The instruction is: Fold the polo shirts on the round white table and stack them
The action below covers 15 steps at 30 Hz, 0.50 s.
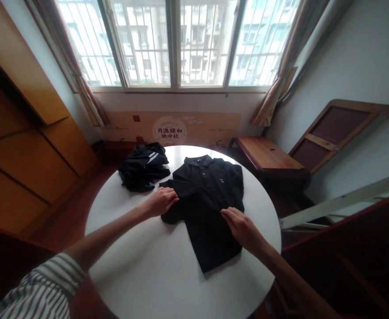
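Observation:
A black polo shirt (211, 221) lies on the round white table (134, 270), its collar toward the window and its left side folded over toward the middle. My left hand (163, 201) pinches the cloth at the shirt's left, near a sleeve. On the right, my right hand (239, 223) has its fingers pressed together on the fabric along the folded part. Small buttons and a little chest mark show on the shirt's front. Left of the shirt sits a crumpled pile of dark clothing (141, 166) with light stripes.
Behind the table stand a long printed board (197, 122) and the barred window (201, 44). A wooden side table (267, 153) is at the back right, with a wooden frame (334, 133) leaning on the wall. Wooden cabinets (21, 164) line the left.

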Each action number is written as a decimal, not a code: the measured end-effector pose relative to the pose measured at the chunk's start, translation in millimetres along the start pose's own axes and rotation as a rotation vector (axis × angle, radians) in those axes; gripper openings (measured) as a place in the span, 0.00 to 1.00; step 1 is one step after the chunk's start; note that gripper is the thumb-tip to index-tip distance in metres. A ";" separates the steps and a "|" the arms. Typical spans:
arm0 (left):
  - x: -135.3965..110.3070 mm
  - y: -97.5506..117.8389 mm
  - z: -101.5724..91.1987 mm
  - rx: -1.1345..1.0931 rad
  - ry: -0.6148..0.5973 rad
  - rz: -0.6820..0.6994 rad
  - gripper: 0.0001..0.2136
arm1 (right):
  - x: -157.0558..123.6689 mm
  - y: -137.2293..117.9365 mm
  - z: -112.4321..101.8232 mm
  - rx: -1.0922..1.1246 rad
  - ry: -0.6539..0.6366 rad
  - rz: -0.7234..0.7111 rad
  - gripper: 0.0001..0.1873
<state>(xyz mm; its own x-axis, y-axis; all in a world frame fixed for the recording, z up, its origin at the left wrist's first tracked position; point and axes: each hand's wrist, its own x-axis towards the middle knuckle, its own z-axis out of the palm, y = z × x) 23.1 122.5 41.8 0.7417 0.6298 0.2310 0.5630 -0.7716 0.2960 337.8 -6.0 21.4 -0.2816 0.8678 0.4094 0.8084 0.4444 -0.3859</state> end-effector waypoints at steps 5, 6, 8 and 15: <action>-17.5 36.2 -81.1 -0.563 -0.593 0.101 0.15 | -11.0 -25.8 -58.8 0.264 -0.140 -0.052 0.14; -17.4 39.4 -91.6 -0.653 -0.747 0.120 0.15 | -9.3 -25.7 -66.5 0.285 -0.216 -0.055 0.14; -9.3 41.2 -94.0 -0.715 -0.788 0.069 0.18 | 0.2 -18.6 -70.4 0.296 -0.285 -0.025 0.16; 49.7 29.5 34.1 0.002 -0.222 -0.259 0.30 | 37.1 11.3 3.7 -0.149 -0.347 0.174 0.33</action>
<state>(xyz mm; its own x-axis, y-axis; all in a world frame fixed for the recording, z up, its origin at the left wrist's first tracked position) 89.0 128.0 30.4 0.6355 0.7698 -0.0594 0.7434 -0.5893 0.3165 334.6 32.0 29.1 -0.2710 0.9619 0.0357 0.9182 0.2694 -0.2903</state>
